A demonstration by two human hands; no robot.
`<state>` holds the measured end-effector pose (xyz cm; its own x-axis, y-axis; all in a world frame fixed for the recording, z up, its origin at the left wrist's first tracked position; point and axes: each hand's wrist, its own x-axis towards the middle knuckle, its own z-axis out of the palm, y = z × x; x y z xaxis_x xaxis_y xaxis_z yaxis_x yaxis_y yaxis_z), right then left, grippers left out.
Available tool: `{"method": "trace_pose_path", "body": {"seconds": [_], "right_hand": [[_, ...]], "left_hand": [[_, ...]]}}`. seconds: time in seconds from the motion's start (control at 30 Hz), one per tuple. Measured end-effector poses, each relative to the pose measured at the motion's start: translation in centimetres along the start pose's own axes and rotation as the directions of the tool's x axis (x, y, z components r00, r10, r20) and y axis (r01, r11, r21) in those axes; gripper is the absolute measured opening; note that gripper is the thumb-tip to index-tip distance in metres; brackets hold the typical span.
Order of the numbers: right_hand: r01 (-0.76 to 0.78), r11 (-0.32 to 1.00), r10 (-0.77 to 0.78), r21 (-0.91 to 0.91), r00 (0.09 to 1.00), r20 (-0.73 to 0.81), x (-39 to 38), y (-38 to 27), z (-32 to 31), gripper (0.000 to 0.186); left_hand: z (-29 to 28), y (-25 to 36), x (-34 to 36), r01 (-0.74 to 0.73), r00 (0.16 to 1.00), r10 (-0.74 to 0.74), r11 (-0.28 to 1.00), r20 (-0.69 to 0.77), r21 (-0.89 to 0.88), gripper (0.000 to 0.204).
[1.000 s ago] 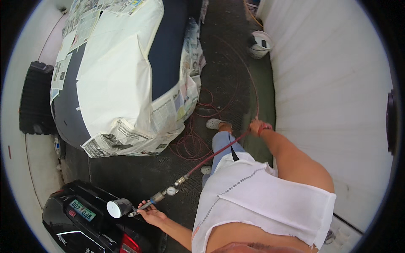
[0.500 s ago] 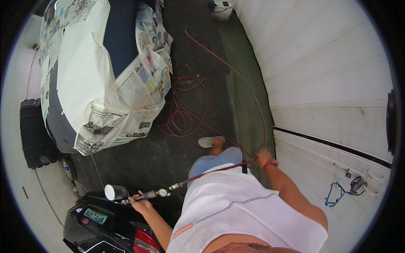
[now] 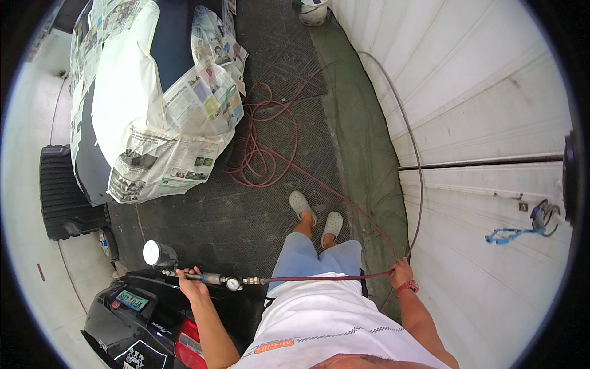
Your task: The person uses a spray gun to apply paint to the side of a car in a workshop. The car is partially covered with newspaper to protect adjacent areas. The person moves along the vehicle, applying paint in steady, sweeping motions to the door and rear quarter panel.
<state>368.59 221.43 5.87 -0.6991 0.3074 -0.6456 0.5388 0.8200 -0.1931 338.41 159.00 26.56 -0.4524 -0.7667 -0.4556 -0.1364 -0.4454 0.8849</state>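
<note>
Head view: dark ribbed floor mat (image 3: pixel 203 227); white panelled wall (image 3: pixel 491 111); red hose (image 3: pixel 264 154) coiled.

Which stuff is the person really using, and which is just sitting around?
In use:
left hand grips spray gun
right hand holds red hose

Lying about:
white bucket
paper-covered car
blue cord on wall

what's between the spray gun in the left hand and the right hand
In the head view, a taut red air hose spans from spray gun to right hand.

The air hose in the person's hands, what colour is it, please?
Dark red air hose, clearest in the head view.
</note>
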Motion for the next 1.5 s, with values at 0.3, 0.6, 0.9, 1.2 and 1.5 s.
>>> {"method": "trace_pose_path", "body": {"seconds": [0.3,0.6,0.9,1.2,1.5], "right_hand": [[-0.080,0.996,0.075,-0.043,0.990,-0.119,-4.3,2.8,2.3,0.021],[-0.017,0.996,0.000,-0.091,0.985,-0.175,-9.1,3.0,4.0,0.010],[-0.299,0.917,0.397,-0.263,0.739,0.545,-28.1,-1.0,11.7,0.054],[-0.400,0.821,0.570,-0.407,0.552,0.609,-36.1,0.0,17.3,0.070],[-0.287,0.953,0.270,0.095,0.949,0.161,-16.5,-12.7,2.7,0.083]], "left_hand": [[-9.6,5.3,3.0,-0.063,0.998,0.063,0.998,0.021,-0.018,0.028],[-20.2,7.6,7.3,-0.038,0.998,0.046,0.981,0.040,-0.193,0.029],[-28.7,0.6,7.7,0.037,0.999,-0.042,0.967,-0.016,-0.251,0.034],[-26.1,-7.5,2.8,0.235,0.972,-0.223,0.948,0.078,-0.217,0.031],[-21.1,-6.2,2.1,0.243,0.968,-0.219,0.937,0.118,-0.252,0.028]]}}
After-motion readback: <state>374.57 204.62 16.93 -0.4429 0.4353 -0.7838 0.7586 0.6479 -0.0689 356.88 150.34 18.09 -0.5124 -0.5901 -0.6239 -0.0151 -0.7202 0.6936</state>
